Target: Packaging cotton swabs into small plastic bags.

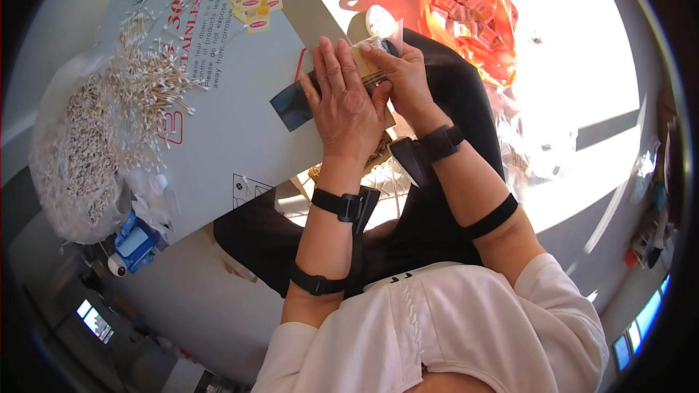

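Observation:
My left hand (344, 113) lies flat with its fingers stretched out, its palm over a small packet and a dark glossy strip (293, 106) at the table's edge. The fingers of my right hand (411, 80) are closed around the right side of the packet (370, 64), which is part yellow and part clear. Its thumb presses on top, near the left fingertips. Both hands hide most of the packet, so its contents cannot be made out. Several yellow-and-white packets (251, 1) lie at the far edge of the table.
Loose cotton swabs (149, 76) spill from a big clear bag (76, 153) on the grey printed tabletop (240, 120). A blue-and-white pack (137, 241) sits below it. An orange plastic bag (429, 11) of small packets stands at the far right, past my dark-trousered leg (462, 94).

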Demonstrator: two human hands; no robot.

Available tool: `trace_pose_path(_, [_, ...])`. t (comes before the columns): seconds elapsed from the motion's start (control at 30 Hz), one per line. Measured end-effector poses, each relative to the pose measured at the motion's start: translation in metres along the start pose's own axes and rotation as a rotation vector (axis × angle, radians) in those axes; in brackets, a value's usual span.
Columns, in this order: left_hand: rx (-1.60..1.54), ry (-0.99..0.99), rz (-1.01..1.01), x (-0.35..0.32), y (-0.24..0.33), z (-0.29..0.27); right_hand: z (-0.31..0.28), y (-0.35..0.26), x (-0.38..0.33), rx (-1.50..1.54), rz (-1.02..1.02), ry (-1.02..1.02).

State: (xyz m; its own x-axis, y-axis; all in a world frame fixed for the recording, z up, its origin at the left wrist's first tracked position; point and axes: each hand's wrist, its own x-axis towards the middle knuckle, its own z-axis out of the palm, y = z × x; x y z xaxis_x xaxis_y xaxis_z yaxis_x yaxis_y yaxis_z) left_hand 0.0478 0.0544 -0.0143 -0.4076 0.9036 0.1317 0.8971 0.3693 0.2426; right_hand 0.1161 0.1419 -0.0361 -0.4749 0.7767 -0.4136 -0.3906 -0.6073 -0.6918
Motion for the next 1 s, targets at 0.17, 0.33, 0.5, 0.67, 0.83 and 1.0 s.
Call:
trace_pose_path(0.17, [-0.066,-0.021,-0.02,-0.001,0.0,-0.001,-0.004,0.005,0.003,-0.038,-0.031,-0.001])
trace_pose_path(0.33, [-0.251,0.12,-0.029,-0.008,-0.021,-0.012,-0.018,-0.004,0.003,-0.243,-0.19,0.133])
trace_pose_path(0.5, [-0.244,0.45,-0.429,-0.024,-0.145,-0.043,0.0,-0.031,-0.005,-0.952,-0.895,0.309])
trace_pose_path(0.67, [-0.131,0.348,-0.863,0.008,-0.241,-0.072,0.054,0.005,-0.021,-0.684,-0.557,-0.195])
trace_pose_path(0.83, [0.035,0.172,-0.959,0.02,-0.247,-0.075,0.087,0.04,-0.037,-0.865,-0.459,-0.424])
trace_pose_path(1.0, [-0.153,0.081,-0.694,-0.039,-0.198,-0.072,0.102,0.051,-0.032,-0.983,-0.402,-0.542])
